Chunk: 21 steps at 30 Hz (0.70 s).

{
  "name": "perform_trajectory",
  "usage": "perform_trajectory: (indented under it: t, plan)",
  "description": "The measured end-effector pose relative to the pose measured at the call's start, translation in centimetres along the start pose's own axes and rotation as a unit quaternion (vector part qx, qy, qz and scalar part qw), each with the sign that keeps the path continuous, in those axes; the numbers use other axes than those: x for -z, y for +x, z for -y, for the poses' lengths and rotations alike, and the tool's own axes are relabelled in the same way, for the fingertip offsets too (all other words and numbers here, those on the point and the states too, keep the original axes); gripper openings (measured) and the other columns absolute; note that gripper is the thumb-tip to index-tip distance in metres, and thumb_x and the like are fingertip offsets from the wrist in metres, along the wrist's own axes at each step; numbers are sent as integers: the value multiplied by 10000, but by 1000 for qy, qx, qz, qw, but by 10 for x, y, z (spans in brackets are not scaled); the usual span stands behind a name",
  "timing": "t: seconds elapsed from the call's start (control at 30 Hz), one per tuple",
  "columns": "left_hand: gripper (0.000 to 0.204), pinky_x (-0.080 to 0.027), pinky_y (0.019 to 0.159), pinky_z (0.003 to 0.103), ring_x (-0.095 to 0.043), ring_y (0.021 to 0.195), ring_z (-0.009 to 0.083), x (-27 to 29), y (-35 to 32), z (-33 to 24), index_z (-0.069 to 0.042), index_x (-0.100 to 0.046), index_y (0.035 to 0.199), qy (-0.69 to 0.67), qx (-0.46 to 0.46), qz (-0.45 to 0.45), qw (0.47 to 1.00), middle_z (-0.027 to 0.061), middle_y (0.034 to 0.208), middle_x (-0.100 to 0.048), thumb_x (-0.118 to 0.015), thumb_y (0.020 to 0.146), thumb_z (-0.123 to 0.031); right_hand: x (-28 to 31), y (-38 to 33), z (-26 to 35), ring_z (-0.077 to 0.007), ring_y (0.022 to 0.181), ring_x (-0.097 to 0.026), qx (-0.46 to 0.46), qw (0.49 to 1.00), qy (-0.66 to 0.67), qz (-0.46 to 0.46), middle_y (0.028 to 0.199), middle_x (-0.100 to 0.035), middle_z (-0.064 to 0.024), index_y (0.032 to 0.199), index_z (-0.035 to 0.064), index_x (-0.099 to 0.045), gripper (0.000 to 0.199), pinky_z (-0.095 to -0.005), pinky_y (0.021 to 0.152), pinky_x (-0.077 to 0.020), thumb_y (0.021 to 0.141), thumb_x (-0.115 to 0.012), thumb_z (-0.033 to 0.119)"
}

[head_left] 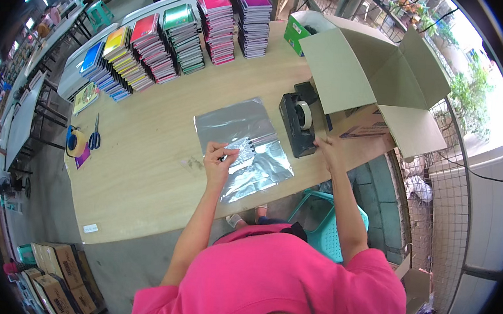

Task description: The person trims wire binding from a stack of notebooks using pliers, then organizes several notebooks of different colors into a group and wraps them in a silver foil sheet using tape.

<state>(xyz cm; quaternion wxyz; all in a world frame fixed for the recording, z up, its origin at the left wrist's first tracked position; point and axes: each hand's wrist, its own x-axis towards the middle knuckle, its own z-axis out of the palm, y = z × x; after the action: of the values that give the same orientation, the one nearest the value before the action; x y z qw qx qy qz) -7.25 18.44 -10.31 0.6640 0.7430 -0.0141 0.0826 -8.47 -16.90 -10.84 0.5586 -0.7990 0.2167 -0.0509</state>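
Your left hand [221, 158], thumb and fingertips together, over the glossy plastic sheet [226, 122], which lies on the table [132, 189] left of the black tape dispenser [295, 130]; anything pinched is too small to tell; your right hand [329, 151] at the dispenser's near end, its grip unclear

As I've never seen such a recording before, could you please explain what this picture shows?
No machine is working here: a person uses bare hands, seen from above by a wide fisheye camera on their head, so straight edges bend. On the table are a shiny plastic sheet, scissors, notebook stacks and a black tape dispenser. The left hand is over the sheet, its fingers pinched; whether they hold anything is unclear. The right hand is at the dispenser's near end.
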Motion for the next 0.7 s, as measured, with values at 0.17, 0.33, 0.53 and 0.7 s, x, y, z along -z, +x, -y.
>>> perform_trajectory:
  t: [0.17,0.33,0.53,0.7]
  plan:
    - [165,-443,844,321,-561,1029,210,3,-6,-2,-86,-783,805,-7,-19,-5,1000,51,952,-532,-776,685,27,-30,-49,-42,-151,621,-579,-345,838,424,1,745,-642,-13,899,43,-694,173,-312,562,-449,894,-698,215]
    - [160,-453,823,346,-561,1004,227,-1,-3,10,-98,-773,772,6,-62,0,998,59,933,-520,-761,661,18,-101,-76,-31,-158,559,-568,-251,881,396,70,721,-612,-14,933,13,-657,166,-293,521,-455,920,-673,178]
    - [151,-454,801,336,-553,997,233,-4,-7,3,-109,-738,691,16,-74,-5,997,82,946,-506,-724,662,39,-147,-105,111,-108,470,-522,-32,975,148,163,605,-597,-38,793,-1,-677,267,-249,447,-397,899,-714,241]
    - [193,-464,830,349,-553,1005,235,-1,-12,11,-82,-706,823,35,-133,8,991,79,989,-521,-699,684,52,-162,-106,71,-115,432,-513,-27,993,-15,115,550,-592,-46,670,-1,-664,385,-282,436,-392,860,-758,320]
